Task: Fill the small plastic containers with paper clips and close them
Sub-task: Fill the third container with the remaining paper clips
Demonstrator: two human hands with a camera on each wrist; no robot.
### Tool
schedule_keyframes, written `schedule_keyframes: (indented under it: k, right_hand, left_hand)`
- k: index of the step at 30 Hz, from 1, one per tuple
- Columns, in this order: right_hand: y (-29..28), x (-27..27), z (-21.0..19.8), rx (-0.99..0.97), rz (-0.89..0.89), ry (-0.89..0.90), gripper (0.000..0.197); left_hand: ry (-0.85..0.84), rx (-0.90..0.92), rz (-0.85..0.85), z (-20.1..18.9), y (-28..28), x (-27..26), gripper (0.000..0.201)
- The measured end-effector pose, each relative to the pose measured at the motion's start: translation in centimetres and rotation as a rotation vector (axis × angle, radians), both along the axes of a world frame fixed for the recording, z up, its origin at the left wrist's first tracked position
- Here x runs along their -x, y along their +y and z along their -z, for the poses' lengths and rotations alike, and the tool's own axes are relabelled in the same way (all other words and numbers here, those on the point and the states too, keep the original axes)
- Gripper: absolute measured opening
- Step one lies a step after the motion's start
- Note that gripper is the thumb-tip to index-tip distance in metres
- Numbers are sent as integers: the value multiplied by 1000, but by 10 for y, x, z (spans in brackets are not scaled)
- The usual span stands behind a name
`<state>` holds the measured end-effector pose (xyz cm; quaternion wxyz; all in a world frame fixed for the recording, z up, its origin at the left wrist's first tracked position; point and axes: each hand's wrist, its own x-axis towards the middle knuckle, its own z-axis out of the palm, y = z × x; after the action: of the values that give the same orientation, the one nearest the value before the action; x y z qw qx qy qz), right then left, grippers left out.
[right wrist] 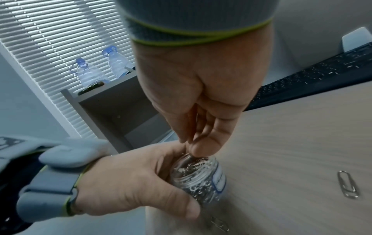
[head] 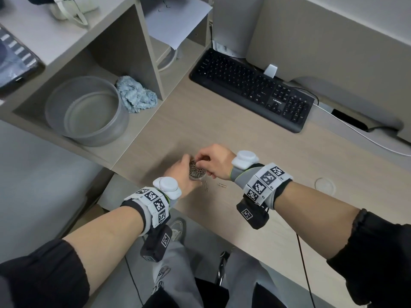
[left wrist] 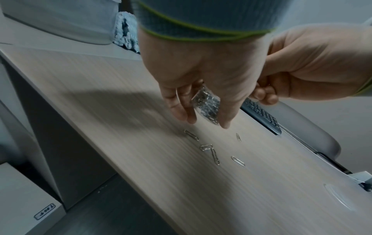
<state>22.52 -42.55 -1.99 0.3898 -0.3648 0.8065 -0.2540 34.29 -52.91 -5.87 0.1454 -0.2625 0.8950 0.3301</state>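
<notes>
My left hand [head: 178,174] grips a small clear plastic container [head: 196,171] packed with silver paper clips, holding it just above the wooden desk [head: 222,121]. In the right wrist view the container [right wrist: 201,176] is open at the top, tilted, and carries a blue-edged label. My right hand [head: 201,158] is directly over its mouth, thumb and fingertips [right wrist: 201,147] pinched together on the clips there. Several loose paper clips [left wrist: 209,149] lie on the desk beside the container, one of them [head: 222,185] near my right wrist. A clear round lid [head: 325,186] lies on the desk to the right.
A black keyboard [head: 251,90] lies at the back of the desk in front of a monitor stand. On the shelf unit to the left are a grey round tub [head: 86,112] and a crumpled blue cloth [head: 138,94]. The desk's near edge runs just under my wrists.
</notes>
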Motion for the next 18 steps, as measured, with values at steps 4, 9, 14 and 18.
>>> schedule_keyframes:
  k: [4, 9, 14, 18]
  right_hand:
    - [7, 9, 5, -24, 149, -22, 15]
    - [42, 32, 25, -302, 149, 158, 15]
    - [74, 42, 53, -475, 208, 227, 17]
    - [75, 29, 58, -484, 169, 189, 3]
  left_hand:
    - [1, -12, -43, 1, -11, -11, 68]
    - [37, -13, -131, 8, -34, -27, 67]
    - [-38, 0, -207, 18, -52, -36, 67]
    - [-93, -3, -202, 22, -54, -34, 68]
